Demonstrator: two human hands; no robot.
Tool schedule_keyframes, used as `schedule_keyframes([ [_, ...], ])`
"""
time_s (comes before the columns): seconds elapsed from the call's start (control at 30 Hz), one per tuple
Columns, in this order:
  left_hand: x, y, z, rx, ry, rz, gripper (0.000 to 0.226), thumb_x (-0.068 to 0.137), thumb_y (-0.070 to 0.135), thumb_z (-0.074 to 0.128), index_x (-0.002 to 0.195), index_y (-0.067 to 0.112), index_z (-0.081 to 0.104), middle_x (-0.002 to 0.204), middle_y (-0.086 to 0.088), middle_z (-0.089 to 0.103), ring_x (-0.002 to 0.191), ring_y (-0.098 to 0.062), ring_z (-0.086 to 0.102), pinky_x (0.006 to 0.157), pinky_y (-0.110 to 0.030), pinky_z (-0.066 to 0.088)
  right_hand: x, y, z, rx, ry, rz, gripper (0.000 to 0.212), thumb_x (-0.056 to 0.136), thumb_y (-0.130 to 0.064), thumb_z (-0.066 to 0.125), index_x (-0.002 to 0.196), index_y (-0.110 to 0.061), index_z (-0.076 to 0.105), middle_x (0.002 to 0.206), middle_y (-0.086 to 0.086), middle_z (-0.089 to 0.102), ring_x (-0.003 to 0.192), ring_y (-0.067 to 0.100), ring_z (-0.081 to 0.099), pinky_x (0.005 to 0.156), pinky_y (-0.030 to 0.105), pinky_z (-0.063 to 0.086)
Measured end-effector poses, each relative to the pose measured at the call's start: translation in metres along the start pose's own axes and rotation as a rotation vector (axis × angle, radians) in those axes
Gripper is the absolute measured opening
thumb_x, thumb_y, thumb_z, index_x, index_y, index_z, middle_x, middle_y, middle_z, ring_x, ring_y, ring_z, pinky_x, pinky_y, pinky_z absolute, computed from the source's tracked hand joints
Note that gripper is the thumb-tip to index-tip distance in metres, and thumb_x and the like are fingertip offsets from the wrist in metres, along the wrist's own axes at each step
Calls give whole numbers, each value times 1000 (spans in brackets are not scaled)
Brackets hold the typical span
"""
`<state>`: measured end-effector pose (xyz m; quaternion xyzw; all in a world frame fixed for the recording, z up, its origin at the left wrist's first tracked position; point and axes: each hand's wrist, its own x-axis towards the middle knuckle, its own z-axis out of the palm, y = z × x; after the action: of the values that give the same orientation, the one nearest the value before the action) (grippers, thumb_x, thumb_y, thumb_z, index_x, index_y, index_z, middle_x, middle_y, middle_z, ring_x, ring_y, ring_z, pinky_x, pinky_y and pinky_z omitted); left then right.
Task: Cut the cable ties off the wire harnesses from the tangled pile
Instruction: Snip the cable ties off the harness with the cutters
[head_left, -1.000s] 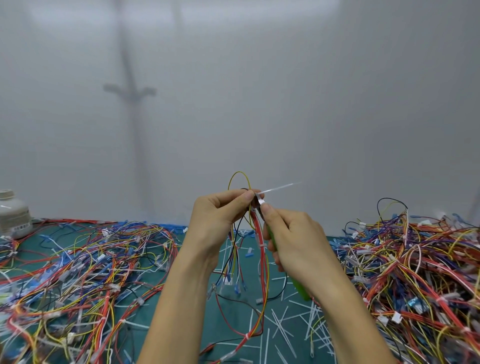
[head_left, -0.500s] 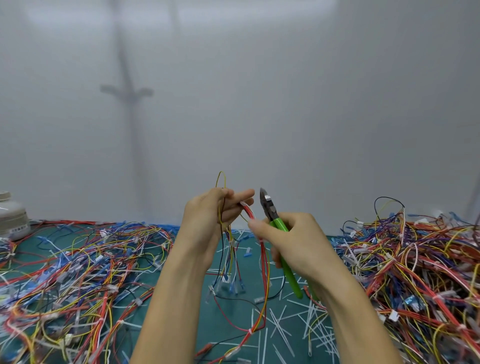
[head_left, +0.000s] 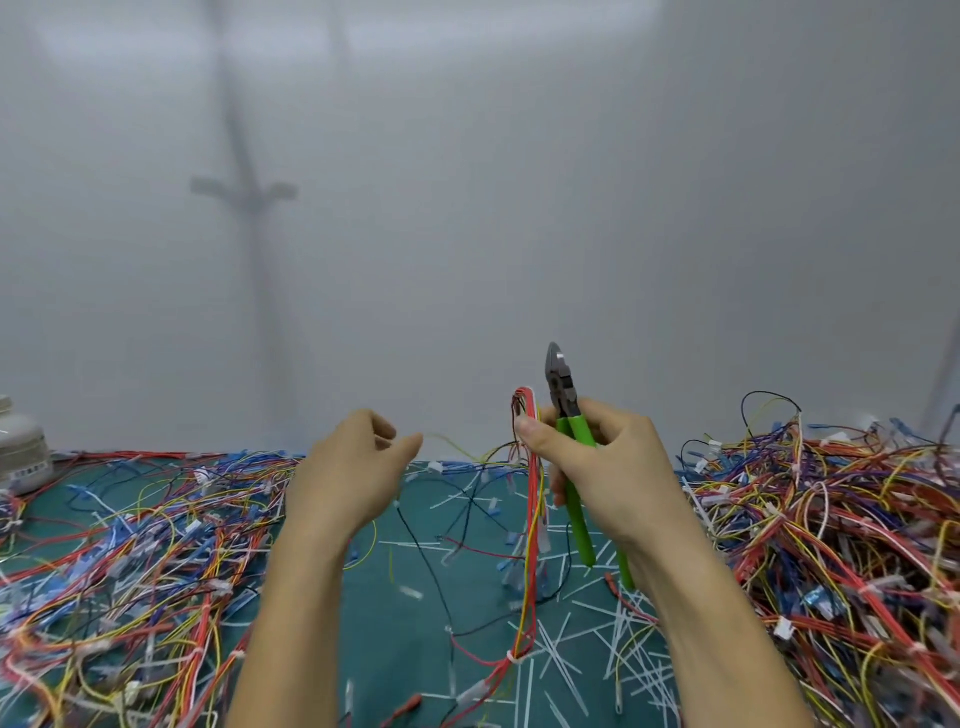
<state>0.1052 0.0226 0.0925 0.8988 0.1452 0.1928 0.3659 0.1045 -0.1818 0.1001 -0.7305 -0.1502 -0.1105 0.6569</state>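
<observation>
My right hand (head_left: 602, 467) grips green-handled side cutters (head_left: 574, 499) with the jaws pointing up. Its thumb also pins the top of a red, yellow and white wire harness (head_left: 532, 525) against them. The harness hangs down to the green mat (head_left: 415, 613), and a white cable tie (head_left: 514, 657) still binds it near the bottom. My left hand (head_left: 358, 467) is to the left of the harness, fingers curled, pinching a thin yellow wire (head_left: 457, 449) that stretches across to the harness top.
A tangled wire pile (head_left: 130, 551) covers the left of the mat and a taller tangled pile (head_left: 831, 519) fills the right. Several cut white ties (head_left: 563, 654) lie scattered between my arms. A white container (head_left: 21, 452) stands at the far left, with a grey wall behind.
The long cable tie at the harness top is gone. My left hand moved left, drawing out the yellow wire. My right hand raised the cutters upright and took over the harness top.
</observation>
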Motion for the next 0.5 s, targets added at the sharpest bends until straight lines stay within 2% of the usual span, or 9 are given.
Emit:
schedule_keyframes([
  [0.07, -3, 8, 0, -30, 24, 59, 26, 88, 40, 64, 104, 20, 58, 98, 8, 63, 97, -19, 61, 86, -36, 47, 0, 1, 2, -4, 2, 6, 23, 81, -34, 75, 81, -12, 69, 51, -6, 54, 51, 14, 50, 57, 34, 51],
  [0.13, -6, 18, -1, -225, -23, 133, 19, 89, 37, 65, 93, 20, 63, 88, 5, 69, 89, -18, 66, 78, -34, 50, 1, 2, 4, -21, 16, 5, 25, 80, -37, 76, 81, -13, 69, 53, -5, 53, 54, 15, 49, 61, 43, 53],
  [0.23, -17, 36, 0, -427, -311, 206, 32, 89, 46, 62, 80, 17, 71, 76, 0, 74, 73, -14, 72, 65, -25, 54, 0, 4, 8, -71, 25, -21, 25, 81, -44, 72, 83, -20, 68, 59, 3, 54, 60, 18, 47, 67, 51, 52],
  [0.3, -23, 44, 4, -455, -456, 227, 37, 87, 49, 61, 82, 14, 73, 78, -2, 75, 72, -14, 73, 59, -18, 54, 0, 6, 11, -124, 22, -44, 23, 86, -42, 68, 81, -19, 66, 63, 11, 55, 62, 20, 46, 64, 52, 49],
  [0.37, -26, 46, 7, -511, -498, 223, 35, 85, 46, 65, 87, 12, 74, 82, -3, 76, 75, -16, 74, 59, -16, 54, 1, 8, 11, -124, 20, -47, 20, 88, -39, 65, 81, -20, 67, 60, 6, 55, 61, 19, 47, 61, 47, 45],
  [0.43, -25, 43, 5, -578, -522, 213, 29, 83, 39, 70, 91, 12, 75, 86, -3, 77, 79, -17, 75, 64, -18, 55, 1, 7, 10, -89, 4, -30, 17, 89, -40, 65, 84, -24, 70, 61, 2, 60, 60, 15, 51, 64, 42, 47],
  [0.5, -22, 39, 3, -624, -534, 194, 29, 77, 33, 76, 94, 9, 74, 88, -7, 77, 83, -19, 75, 71, -23, 58, 1, 6, 9, -71, -15, -22, 11, 89, -38, 66, 85, -31, 71, 67, 4, 66, 60, 13, 56, 67, 43, 52],
])
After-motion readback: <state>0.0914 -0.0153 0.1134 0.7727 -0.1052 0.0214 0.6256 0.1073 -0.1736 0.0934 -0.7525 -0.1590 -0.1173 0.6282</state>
